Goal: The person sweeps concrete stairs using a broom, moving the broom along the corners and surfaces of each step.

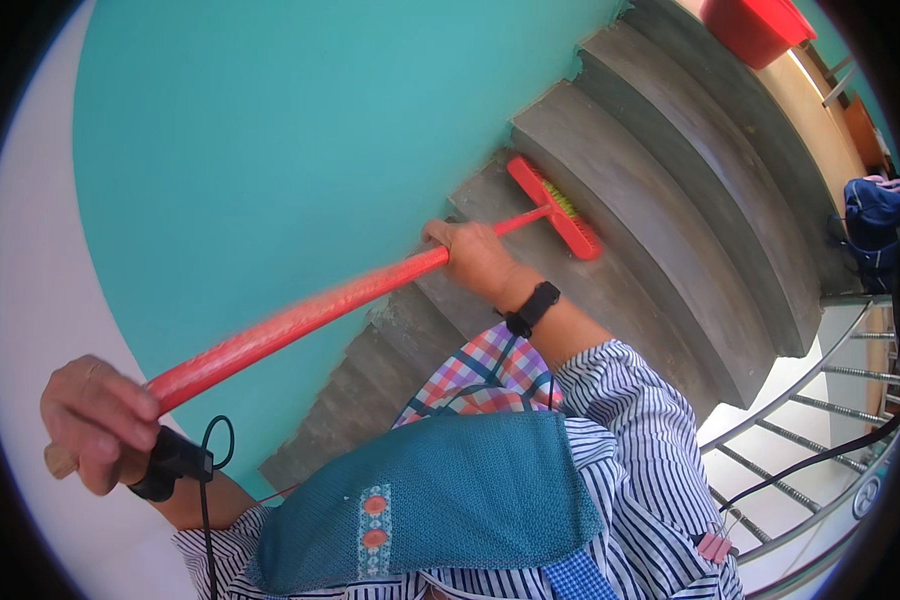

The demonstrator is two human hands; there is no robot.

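My left hand (100,420) is closed on the red broom handle (300,315) near its end at the lower left, where a short pale tip sticks out. My right hand (475,255) grips the same handle higher up, close to the centre of the picture. The handle slants up to the broom head (550,205), red with yellow-green bristles, which lies on a grey concrete step (490,190) beside the teal wall (270,140). A dark strap or device with a black cable is at my left wrist.
Curved grey stairs (690,150) wind down toward the lower left along the wall. A red plastic tub (755,30) sits at the upper right, with a dark blue bag (875,225) below it. A metal railing (790,440) curves along the lower right.
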